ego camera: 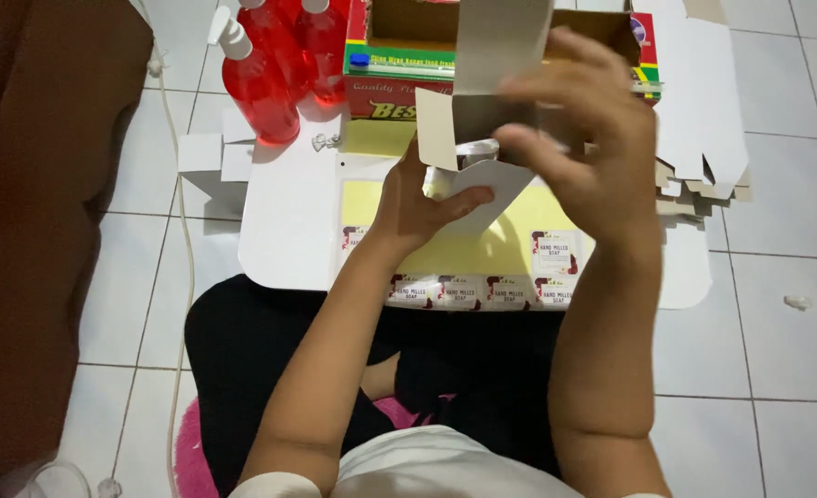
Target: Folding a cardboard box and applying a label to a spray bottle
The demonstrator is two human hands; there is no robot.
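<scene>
Fingers of my left hand (415, 205) clamp the lower flap of a small white cardboard box (482, 111), open at the top, held above the yellow sheet of printed labels (482, 249). My right hand (579, 129), fingers spread and curled, grips the box's far side. Red liquid pump bottles (266, 78) stand beyond the sheet's far left corner.
</scene>
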